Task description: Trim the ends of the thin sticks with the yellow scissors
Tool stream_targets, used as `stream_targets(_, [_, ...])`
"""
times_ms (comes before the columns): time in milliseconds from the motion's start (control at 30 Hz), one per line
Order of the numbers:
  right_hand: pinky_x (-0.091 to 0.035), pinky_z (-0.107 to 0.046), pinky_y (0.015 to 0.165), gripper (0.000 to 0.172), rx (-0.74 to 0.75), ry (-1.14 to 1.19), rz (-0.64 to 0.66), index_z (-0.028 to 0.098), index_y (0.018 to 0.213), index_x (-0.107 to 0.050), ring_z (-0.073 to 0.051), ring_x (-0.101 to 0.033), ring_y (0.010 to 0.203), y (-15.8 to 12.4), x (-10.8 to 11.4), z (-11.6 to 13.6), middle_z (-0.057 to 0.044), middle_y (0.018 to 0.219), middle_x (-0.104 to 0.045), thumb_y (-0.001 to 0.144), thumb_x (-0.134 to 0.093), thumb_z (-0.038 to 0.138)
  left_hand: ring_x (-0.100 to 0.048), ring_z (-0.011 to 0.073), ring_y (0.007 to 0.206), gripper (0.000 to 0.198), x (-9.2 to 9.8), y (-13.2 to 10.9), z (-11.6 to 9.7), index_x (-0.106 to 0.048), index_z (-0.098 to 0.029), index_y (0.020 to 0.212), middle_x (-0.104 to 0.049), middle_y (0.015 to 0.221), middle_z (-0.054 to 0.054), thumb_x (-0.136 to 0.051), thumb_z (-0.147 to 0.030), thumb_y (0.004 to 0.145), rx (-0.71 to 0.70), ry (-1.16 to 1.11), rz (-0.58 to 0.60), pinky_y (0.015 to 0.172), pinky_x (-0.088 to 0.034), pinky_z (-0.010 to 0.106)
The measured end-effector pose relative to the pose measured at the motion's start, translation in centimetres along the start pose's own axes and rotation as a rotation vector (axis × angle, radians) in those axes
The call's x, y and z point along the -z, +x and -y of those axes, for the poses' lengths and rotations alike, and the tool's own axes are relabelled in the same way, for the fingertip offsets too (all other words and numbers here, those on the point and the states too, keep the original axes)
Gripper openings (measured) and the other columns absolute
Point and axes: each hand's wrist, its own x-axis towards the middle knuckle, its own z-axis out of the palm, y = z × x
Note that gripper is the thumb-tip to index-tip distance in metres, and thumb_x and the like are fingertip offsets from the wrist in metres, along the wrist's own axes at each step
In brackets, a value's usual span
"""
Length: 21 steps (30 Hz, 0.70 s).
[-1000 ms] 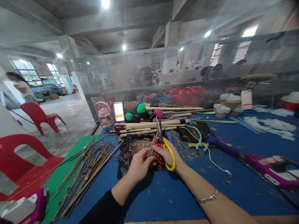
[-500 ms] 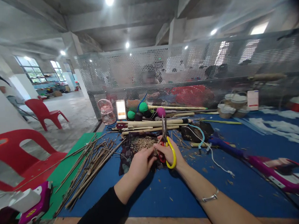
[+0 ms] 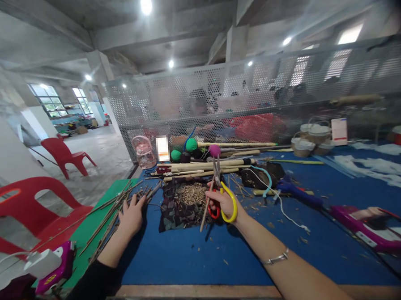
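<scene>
My left hand (image 3: pixel 132 216) rests on the pile of thin dry sticks (image 3: pixel 106 237) at the left, its fingers spread. Whether a fingertip grips any stick there is hidden. In my right hand (image 3: pixel 223 201) are scissors with a yellow and a red handle loop (image 3: pixel 229 211), blades up and away from me. The same hand pinches a short brown stick (image 3: pixel 204 217), which slants down toward me. Just left of it, a heap of short cut stick pieces (image 3: pixel 191 194) lies on a dark patterned cloth (image 3: pixel 168 216).
Long pale sticks (image 3: pixel 204 166) lie behind the cloth, with green yarn balls (image 3: pixel 191 144) and a purple ball (image 3: pixel 214 150). A pink bottle (image 3: pixel 144 151) stands by the perforated metal screen (image 3: pixel 170 89). A white cord (image 3: pixel 287 212) and a purple-handled device (image 3: pixel 362 231) lie right. Red chairs (image 3: pixel 51 198) stand left.
My left hand has left the right hand and moved left onto the stick pile, fingers opening out. My right hand stays near the cloth with the scissors; the stick in it now shows clearly.
</scene>
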Motion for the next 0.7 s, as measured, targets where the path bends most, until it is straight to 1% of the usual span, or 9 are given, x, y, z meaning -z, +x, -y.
stream_targets(133, [-0.036, -0.016, 0.035, 0.044, -0.031, -0.024, 0.057, 0.02, 0.093, -0.045, -0.006, -0.044, 0.037, -0.3, -0.2, -0.1, 0.009, 0.051, -0.052, 0.058, -0.069, 0.032, -0.024, 0.0375, 0.127, 0.056, -0.2, 0.3, 0.3, -0.035, -0.023, 0.133, -0.028, 0.141, 0.012, -0.026, -0.007, 0.081, 0.081, -0.035, -0.052, 0.089, -0.029, 0.062])
stream_targets(233, [-0.037, -0.016, 0.035, 0.045, -0.037, -0.023, 0.051, 0.02, 0.093, -0.045, -0.007, -0.046, 0.038, -0.4, -0.3, -0.3, 0.007, 0.053, -0.054, 0.057, -0.07, 0.031, -0.02, 0.0381, 0.128, 0.047, 0.6, 0.2, -0.7, -0.042, -0.017, 0.128, -0.033, 0.138, 0.015, -0.029, -0.014, 0.083, 0.113, -0.096, -0.2, 0.091, -0.022, 0.065])
stream_targets(300, [-0.038, -0.016, 0.036, 0.046, -0.048, -0.026, 0.052, 0.02, 0.095, -0.044, -0.007, -0.048, 0.041, -0.4, -0.4, -0.4, 0.006, 0.056, -0.056, 0.058, -0.069, 0.03, -0.023, 0.0339, 0.128, 0.042, 1.6, -0.2, -2.3, -0.046, -0.015, 0.123, -0.037, 0.135, 0.016, -0.036, -0.022, 0.083, 0.005, -0.23, -0.31, 0.098, -0.019, 0.06])
stream_targets(333, [-0.038, -0.016, 0.037, 0.047, -0.053, -0.031, 0.06, 0.02, 0.096, -0.044, -0.007, -0.049, 0.042, -0.4, -0.4, -0.4, 0.005, 0.057, -0.057, 0.058, -0.069, 0.029, -0.032, 0.0303, 0.124, 0.041, 2.2, -0.6, -3.5, -0.048, -0.015, 0.121, -0.042, 0.131, 0.015, -0.039, -0.026, 0.082, -0.111, -0.356, -0.292, 0.099, -0.024, 0.052])
stream_targets(400, [-0.039, -0.017, 0.038, 0.049, -0.051, -0.045, 0.099, 0.02, 0.1, -0.043, -0.008, -0.05, 0.043, -0.4, -0.5, -0.5, 0.004, 0.061, -0.059, 0.059, -0.069, 0.028, -0.053, 0.0237, 0.103, 0.04, 3.4, -1.5, -6.5, -0.051, -0.016, 0.115, -0.058, 0.11, 0.013, -0.043, -0.035, 0.081, -0.248, -0.689, -0.118, 0.091, -0.039, 0.041])
stream_targets(467, [-0.04, -0.017, 0.039, 0.051, -0.031, -0.049, 0.152, 0.02, 0.103, -0.041, -0.007, -0.05, 0.043, -0.6, -0.5, -0.3, 0.003, 0.064, -0.06, 0.06, -0.068, 0.028, -0.061, 0.0192, 0.079, 0.048, 4.4, -2.5, -9.9, -0.046, -0.015, 0.118, -0.064, 0.09, 0.01, -0.047, -0.043, 0.078, -0.274, -0.99, 0.283, 0.072, -0.048, 0.034])
stream_targets(567, [-0.041, -0.018, 0.04, 0.054, 0.009, -0.042, 0.186, 0.021, 0.107, -0.04, -0.007, -0.05, 0.044, -0.7, -0.4, 0.0, 0.004, 0.066, -0.06, 0.061, -0.068, 0.028, -0.062, 0.0161, 0.068, 0.052, 4.7, -3.3, -13.7, -0.049, -0.015, 0.113, -0.064, 0.086, 0.01, -0.06, -0.042, 0.07, -0.319, -1.219, 0.911, 0.055, -0.045, 0.024])
stream_targets(633, [-0.04, -0.018, 0.038, 0.053, 0.024, -0.06, 0.162, 0.021, 0.107, -0.04, -0.007, -0.049, 0.043, -0.8, -0.4, 0.1, 0.005, 0.065, -0.059, 0.062, -0.067, 0.028, -0.062, 0.0151, 0.065, 0.045, 4.1, -3.4, -14.8, -0.053, -0.014, 0.104, -0.064, 0.081, 0.009, -0.066, -0.035, 0.066, -0.32, -1.335, 1.046, 0.051, -0.043, 0.02])
stream_targets(700, [-0.037, -0.016, 0.036, 0.05, 0.034, -0.102, 0.115, 0.021, 0.105, -0.041, -0.007, -0.047, 0.041, -0.7, -0.4, 0.1, 0.006, 0.059, -0.056, 0.063, -0.067, 0.03, -0.062, 0.0136, 0.063, 0.041, 3.1, -3.2, -14.9, -0.055, -0.013, 0.1, -0.064, 0.076, 0.008, -0.068, -0.03, 0.065, -0.301, -1.453, 1.022, 0.052, -0.043, 0.02])
